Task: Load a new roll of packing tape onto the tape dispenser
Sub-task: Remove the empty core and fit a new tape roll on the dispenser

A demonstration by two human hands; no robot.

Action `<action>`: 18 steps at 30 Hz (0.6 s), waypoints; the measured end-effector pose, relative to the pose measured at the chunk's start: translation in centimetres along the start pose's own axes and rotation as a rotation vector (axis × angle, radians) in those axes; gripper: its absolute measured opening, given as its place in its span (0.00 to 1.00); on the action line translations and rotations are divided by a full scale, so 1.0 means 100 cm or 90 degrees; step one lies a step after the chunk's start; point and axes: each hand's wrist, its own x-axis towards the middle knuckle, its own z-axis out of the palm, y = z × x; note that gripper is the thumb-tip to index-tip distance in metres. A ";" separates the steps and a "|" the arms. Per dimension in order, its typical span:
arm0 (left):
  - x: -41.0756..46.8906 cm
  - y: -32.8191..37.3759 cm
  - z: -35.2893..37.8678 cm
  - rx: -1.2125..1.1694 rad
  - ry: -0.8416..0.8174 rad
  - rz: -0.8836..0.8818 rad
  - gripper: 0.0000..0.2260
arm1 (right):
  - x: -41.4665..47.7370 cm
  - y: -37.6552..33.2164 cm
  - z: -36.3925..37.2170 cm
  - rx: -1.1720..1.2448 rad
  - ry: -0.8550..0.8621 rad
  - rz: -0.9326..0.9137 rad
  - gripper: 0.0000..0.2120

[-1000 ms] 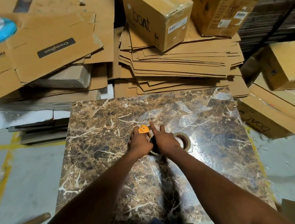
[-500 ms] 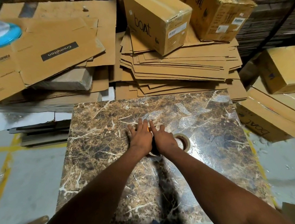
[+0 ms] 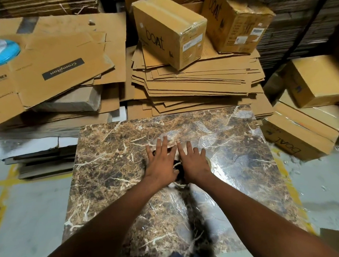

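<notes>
Both my hands lie flat, side by side, in the middle of the brown marble-patterned table [image 3: 112,169]. My left hand [image 3: 161,163] has its fingers stretched forward and spread. My right hand [image 3: 193,164] is spread the same way, close beside it. In the gap between them a dark part of the tape dispenser [image 3: 178,169] shows. A pale sliver of a tape roll [image 3: 209,162] peeks out at the right edge of my right hand, and another pale rim [image 3: 180,184] shows below the palms. The rest of the dispenser and roll is hidden under my hands.
Stacks of flattened cardboard [image 3: 197,84] lie beyond the table's far edge. Sealed "boAt" boxes [image 3: 170,33] sit on them, and more boxes [image 3: 299,138] stand at the right. A grey floor with yellow lines [image 3: 4,182] runs on the left.
The orange piece of the dispenser, seen at my left fingertips a second ago, is now covered. Both hands have flattened and stretched their fingers forward over the dispenser and roll.
</notes>
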 end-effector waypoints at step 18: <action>-0.035 0.089 0.065 0.151 0.007 0.095 0.60 | -0.102 0.056 0.068 0.035 -0.005 0.102 0.54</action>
